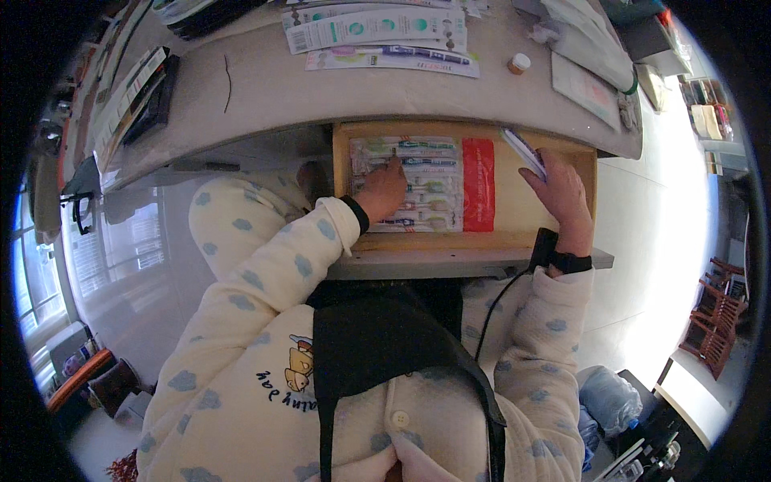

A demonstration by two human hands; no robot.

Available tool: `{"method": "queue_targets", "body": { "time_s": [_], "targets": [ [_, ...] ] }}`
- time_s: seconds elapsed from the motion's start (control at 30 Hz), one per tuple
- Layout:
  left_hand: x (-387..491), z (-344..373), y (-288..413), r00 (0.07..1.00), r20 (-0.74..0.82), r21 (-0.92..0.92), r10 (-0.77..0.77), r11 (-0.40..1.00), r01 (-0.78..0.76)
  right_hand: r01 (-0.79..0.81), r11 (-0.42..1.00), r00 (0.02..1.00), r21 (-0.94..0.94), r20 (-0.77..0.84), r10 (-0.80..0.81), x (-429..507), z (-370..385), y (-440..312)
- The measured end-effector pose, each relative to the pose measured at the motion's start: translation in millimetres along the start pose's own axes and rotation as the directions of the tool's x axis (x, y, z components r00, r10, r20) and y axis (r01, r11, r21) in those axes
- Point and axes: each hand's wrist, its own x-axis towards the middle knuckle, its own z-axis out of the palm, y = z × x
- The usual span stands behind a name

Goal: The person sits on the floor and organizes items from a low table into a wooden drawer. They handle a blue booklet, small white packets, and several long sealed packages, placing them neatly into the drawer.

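Note:
An open wooden drawer [539, 228] lies before me, with a row of toothbrushes in clear packs [430, 188] in its left part. A red packaging strip [478, 185] runs along the packs' right side. My left hand [383, 188] is over the toothbrush packs, its index finger extended onto them; whether it grips one is hidden. Above the drawer's right side, my right hand [563, 191] holds a thin white and purple package [523, 152], seen nearly edge-on, between thumb and fingers. What is inside that package cannot be made out.
On the desk [271, 90] behind the drawer lie several flat printed packages [376, 29] and a packaged toothbrush [391, 60]. A small white-capped bottle [518, 64] stands to their right. Plastic bags [587, 45] lie at far right, a dark tray of papers [147, 96] at left. A black cable [497, 307] hangs near my right wrist.

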Motion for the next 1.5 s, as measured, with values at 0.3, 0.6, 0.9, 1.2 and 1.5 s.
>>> {"method": "queue_targets", "body": {
  "time_s": [0.3, 0.6, 0.9, 1.2, 1.5],
  "targets": [
    [-14.5, -41.8, 16.7, 0.927, -0.357, -0.029, -0.116, 0.993, 0.113, -0.001, 1.0, 0.994, -0.016, 0.113, 0.003, -11.5, -3.6, -10.3],
    [-13.6, -47.1, 17.2, 0.911, -0.402, 0.084, -0.095, 0.987, 0.14, 0.034, 0.999, 0.986, -0.01, 0.165, -0.031, -8.5, -2.1, -16.5],
    [-4.5, -22.2, 12.6, 0.935, -0.346, 0.025, -0.079, 0.995, 0.093, 0.127, 0.991, 0.976, 0.039, 0.174, -0.132, 0.7, 16.4, -21.6],
    [-22.5, -38.5, 5.6, 0.939, -0.307, 0.021, -0.157, 0.985, 0.171, 0.479, 0.843, 0.82, 0.243, 0.219, -0.529, 32.3, 121.0, -37.5],
    [-24.3, -34.2, -3.3, 0.946, -0.275, 0.003, -0.17, 0.984, 0.177, 0.452, 0.874, 0.79, 0.179, 0.375, -0.485, 46.5, 140.3, -56.6]
  ]
}}
